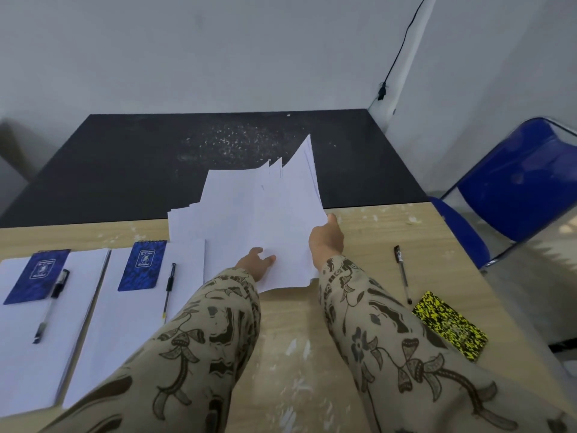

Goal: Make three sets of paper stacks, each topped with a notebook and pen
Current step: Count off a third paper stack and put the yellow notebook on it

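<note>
Papers (265,220) (fanned) in right grip (326,242)

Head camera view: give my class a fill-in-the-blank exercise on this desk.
Paper stacks already topped with a blue notebook and pen number ____. The left hand and right hand hold loose sheets; the spare pen lies to their ____. The spare notebook is black and ____.
Missing words: two; right; yellow.
</note>
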